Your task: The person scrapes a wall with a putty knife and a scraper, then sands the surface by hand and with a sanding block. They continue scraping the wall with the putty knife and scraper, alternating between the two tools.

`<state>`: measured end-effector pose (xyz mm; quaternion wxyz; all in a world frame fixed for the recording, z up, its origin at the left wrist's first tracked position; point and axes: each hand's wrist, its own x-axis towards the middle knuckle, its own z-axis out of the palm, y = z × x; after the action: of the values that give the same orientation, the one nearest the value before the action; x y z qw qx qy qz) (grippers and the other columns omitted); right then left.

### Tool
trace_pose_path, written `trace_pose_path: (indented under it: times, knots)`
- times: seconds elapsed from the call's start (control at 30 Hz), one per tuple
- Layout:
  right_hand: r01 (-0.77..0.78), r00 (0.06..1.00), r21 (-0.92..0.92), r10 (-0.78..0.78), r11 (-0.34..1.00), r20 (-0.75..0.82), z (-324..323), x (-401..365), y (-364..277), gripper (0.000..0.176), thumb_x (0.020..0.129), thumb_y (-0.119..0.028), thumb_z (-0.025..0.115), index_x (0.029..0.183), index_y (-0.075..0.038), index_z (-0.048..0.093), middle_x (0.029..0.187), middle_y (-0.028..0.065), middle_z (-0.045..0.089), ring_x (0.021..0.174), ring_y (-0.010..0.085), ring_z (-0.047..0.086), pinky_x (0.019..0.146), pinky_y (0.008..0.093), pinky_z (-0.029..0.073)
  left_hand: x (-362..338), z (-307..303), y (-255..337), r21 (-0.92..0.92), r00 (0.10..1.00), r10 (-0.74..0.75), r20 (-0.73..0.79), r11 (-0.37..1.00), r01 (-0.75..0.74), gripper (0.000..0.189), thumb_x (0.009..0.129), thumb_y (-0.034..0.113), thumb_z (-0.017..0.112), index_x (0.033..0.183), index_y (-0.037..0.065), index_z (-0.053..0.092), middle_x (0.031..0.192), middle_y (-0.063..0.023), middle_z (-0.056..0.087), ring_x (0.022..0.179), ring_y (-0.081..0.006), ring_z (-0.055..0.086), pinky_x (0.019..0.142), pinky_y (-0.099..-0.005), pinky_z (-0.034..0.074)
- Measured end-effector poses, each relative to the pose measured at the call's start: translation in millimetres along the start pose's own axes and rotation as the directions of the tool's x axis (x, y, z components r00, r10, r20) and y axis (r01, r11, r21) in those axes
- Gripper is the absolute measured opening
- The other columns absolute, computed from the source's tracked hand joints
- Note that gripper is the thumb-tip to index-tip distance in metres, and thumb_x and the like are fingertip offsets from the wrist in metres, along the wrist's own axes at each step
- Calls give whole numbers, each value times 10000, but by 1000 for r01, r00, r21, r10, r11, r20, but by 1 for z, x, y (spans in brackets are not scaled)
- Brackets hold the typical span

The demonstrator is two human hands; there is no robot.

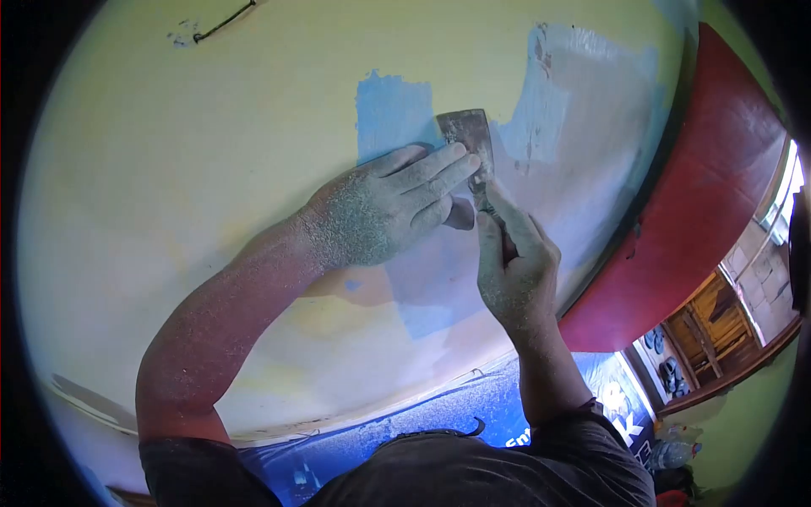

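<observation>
A putty knife [470,129] with a worn, dusty metal blade rests against the wall, its wide edge pointing up. My right hand [519,262] grips it low down, thumb and fingers closed around the handle, which they mostly hide. From the left, my left hand [380,207] reaches across, fingertips pressed onto the blade just above the right hand. Pale dust coats both hands. Around the blade, the yellowish wall paint [253,169] gives way to a light blue patch [393,110] and a greyish scraped area [591,110].
A red panel [684,211] runs along the wall's right side. Below lies a blue printed sheet [338,452] strewn with dust. A wire [224,21] sticks out at upper left. Lower right are a clear plastic bottle [672,455], footwear [673,378] and a wooden door [714,325].
</observation>
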<state>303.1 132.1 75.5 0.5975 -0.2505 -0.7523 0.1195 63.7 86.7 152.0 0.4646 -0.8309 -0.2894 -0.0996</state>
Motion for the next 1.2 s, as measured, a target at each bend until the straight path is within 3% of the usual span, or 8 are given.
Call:
trace_pose_path:
  times: [0.07,0.17,0.4,0.5,0.7,0.8,1.0,1.2]
  knots:
    - [65,998,-17,-65,998,-24,1,-3,-6,385,1093,-65,729,1469,10,764,1000,217,811,886,355,813,800,468,646,-3,-4,-3,4,999,36,-7,999,-36,225,1002,133,716,1159,-28,709,1673,-253,624,1580,-371,591,1247,-526,528]
    - [-32,996,-60,37,998,85,-12,-25,-8,393,1092,-73,738,1476,3,762,1003,207,813,881,359,804,795,467,644,-12,4,-1,8,993,116,35,993,-117,204,1002,112,707,1152,-26,686,1652,-269,636,1572,-385,596,1215,-529,558]
    - [10,999,-76,-7,997,44,-7,-3,-17,393,1084,-89,752,1471,-19,769,1000,207,807,877,370,805,779,468,644,-5,1,-4,-36,993,28,-111,999,-32,228,1007,111,717,1171,-40,672,1618,-285,658,1548,-411,617,1196,-529,576]
    - [11,998,-108,-5,994,64,-11,-13,-14,376,1090,-85,745,1459,-22,773,1007,215,808,879,377,810,787,470,645,-7,-1,-1,-14,995,101,-12,995,-101,231,1021,122,722,1177,-40,669,1627,-283,649,1565,-410,599,1198,-533,575]
    - [66,998,-47,-67,997,-12,-4,-1,-15,363,1093,-92,740,1447,-24,779,1010,222,808,876,391,813,790,474,648,-1,-1,-2,-35,995,-8,-104,999,4,197,1025,103,733,1163,-36,708,1601,-254,676,1530,-395,628,1213,-534,573]
    - [-7,996,-149,19,989,83,-19,-14,-19,362,1099,-91,731,1451,-21,774,991,219,798,863,397,805,783,478,644,-7,0,-1,-17,998,63,-30,998,-64,192,1029,85,723,1179,-35,707,1624,-251,657,1543,-398,620,1229,-536,561]
    - [47,999,-116,-49,992,-9,-12,-5,-15,387,1098,-106,735,1481,-58,769,974,216,788,859,407,797,766,502,636,-2,3,-1,-13,998,-19,-67,1000,18,196,1034,106,721,1175,-30,716,1632,-247,658,1553,-396,614,1269,-521,532]
    - [33,999,-138,-35,990,-10,-8,-15,-9,378,1111,-118,721,1479,-52,770,1003,224,798,892,410,805,790,502,643,-3,-2,-2,-15,999,35,33,999,-34,205,1062,126,707,1191,-33,693,1663,-233,641,1568,-401,601,1262,-535,537]
